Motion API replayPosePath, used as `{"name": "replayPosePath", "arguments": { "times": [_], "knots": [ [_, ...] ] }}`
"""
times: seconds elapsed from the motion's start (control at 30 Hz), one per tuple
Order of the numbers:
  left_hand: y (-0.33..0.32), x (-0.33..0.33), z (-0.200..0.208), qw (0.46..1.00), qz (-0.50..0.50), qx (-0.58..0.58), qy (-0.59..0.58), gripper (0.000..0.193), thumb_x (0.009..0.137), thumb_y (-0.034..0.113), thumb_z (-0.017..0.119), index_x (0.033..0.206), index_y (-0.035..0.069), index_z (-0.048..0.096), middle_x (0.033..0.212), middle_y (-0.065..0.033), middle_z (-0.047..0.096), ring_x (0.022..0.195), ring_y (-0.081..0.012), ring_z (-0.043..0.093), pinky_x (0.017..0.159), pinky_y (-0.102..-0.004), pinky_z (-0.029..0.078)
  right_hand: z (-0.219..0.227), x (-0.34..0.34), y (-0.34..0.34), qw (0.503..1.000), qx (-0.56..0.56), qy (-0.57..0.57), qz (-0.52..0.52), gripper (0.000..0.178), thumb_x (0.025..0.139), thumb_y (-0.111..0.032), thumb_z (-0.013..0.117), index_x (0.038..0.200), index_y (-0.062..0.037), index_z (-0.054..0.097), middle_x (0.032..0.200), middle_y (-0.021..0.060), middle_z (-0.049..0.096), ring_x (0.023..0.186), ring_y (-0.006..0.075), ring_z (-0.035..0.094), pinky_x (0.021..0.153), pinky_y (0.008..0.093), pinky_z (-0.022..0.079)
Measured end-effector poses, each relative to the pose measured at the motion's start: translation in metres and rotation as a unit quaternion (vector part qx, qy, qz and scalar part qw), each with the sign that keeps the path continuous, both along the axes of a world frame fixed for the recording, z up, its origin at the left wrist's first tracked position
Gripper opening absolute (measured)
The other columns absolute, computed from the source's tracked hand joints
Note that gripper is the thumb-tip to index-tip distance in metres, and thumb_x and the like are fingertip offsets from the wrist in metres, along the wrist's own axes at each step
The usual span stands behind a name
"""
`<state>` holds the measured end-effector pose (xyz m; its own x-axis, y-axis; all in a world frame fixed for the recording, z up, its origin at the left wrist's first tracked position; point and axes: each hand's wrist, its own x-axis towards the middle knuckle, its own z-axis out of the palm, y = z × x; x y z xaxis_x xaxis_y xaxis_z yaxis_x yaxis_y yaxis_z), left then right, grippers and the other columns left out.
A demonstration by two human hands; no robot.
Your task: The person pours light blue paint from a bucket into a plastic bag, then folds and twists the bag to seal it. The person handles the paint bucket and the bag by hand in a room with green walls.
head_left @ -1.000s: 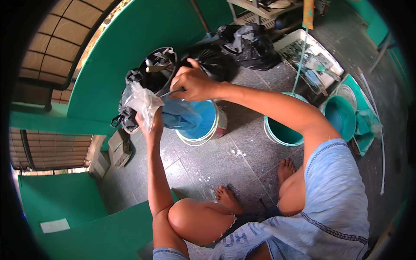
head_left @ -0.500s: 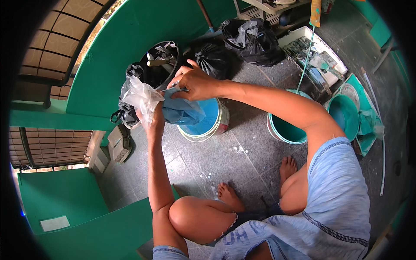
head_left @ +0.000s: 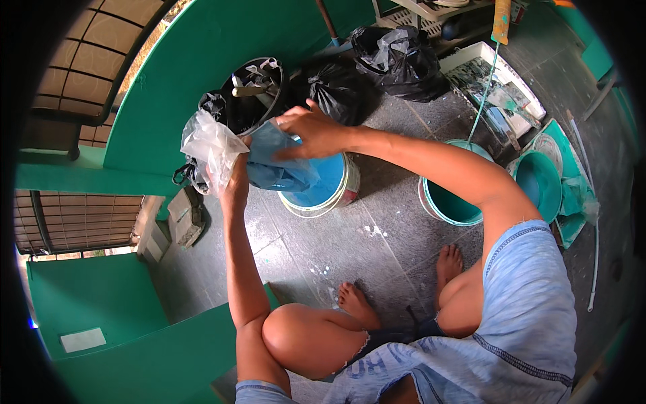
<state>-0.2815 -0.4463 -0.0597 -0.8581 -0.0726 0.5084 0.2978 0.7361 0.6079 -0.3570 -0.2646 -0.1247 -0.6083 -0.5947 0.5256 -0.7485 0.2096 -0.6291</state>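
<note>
My left hand [head_left: 235, 180] is closed round a clear plastic bag [head_left: 212, 145], its crumpled end spilling out to the left of my fist. The bag's other part is coated blue and hangs over a bucket of blue paint [head_left: 330, 182]. My right hand [head_left: 315, 135] is at the blue part, thumb and fingers spread apart against the film, with blue smears by the fingers. How firmly those fingertips touch the film cannot be seen. Part of the bucket's mouth is hidden behind the bag and my right hand.
Behind the bucket stand a black bin [head_left: 259, 111] of tools and black rubbish bags [head_left: 400, 64]. Right of it are a green-stained bucket [head_left: 449, 198], an orange roller [head_left: 500, 23] on a wire handle, a white paint tray [head_left: 531, 101] and a green tub [head_left: 538, 182]. A green wall [head_left: 161, 108] curves at left.
My right hand's thumb and fingers have spread from a pinch on the film. More of the blue part now shows between my hands, and the bag's crumpled end has shifted slightly left.
</note>
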Motion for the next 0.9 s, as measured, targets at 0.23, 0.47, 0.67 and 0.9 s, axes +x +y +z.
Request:
{"name": "replayPosePath", "arguments": {
  "times": [0.23,0.47,0.67,0.9],
  "knots": [
    [0.010,0.005,0.000,0.997,-0.005,0.045,-0.062,0.023,0.081,0.024,0.061,0.092,0.004,0.061,0.089,-0.0122,0.058,0.081,-0.0246,0.053,0.075,-0.0353,0.041,0.022,0.007,-0.011,0.999,-0.008,0.037,0.008,0.041,0.079,-0.041,0.062,0.107,-0.0111,0.063,0.106,0.0087,0.061,0.118,0.0246,0.044,0.104,0.0599,0.006],
    [0.013,0.006,0.016,0.990,-0.003,0.139,-0.030,0.020,0.083,0.021,0.062,0.090,0.003,0.060,0.083,-0.0062,0.056,0.078,-0.0175,0.051,0.072,-0.0302,0.040,0.019,0.004,0.001,0.993,0.020,0.117,-0.010,0.035,0.080,-0.033,0.062,0.109,-0.0142,0.062,0.092,0.0055,0.064,0.114,0.0232,0.048,0.103,0.0619,0.009],
    [0.011,0.008,0.021,0.991,0.014,0.130,-0.001,0.019,0.083,0.021,0.064,0.089,0.003,0.060,0.084,-0.0016,0.055,0.079,-0.0106,0.049,0.073,-0.0258,0.039,-0.003,0.002,0.001,0.993,0.053,0.106,-0.015,0.034,0.079,-0.025,0.065,0.111,-0.0150,0.059,0.093,0.0044,0.065,0.118,0.0241,0.047,0.104,0.0614,0.009],
    [0.006,0.005,0.018,0.979,0.009,0.204,0.001,0.017,0.083,0.019,0.065,0.090,0.004,0.060,0.085,-0.0009,0.055,0.080,-0.0099,0.049,0.075,-0.0253,0.039,-0.017,0.005,0.009,0.992,0.113,0.064,0.000,0.032,0.078,-0.028,0.065,0.107,-0.0141,0.062,0.110,0.0055,0.061,0.121,0.0244,0.044,0.104,0.0612,0.009]
  ]
}}
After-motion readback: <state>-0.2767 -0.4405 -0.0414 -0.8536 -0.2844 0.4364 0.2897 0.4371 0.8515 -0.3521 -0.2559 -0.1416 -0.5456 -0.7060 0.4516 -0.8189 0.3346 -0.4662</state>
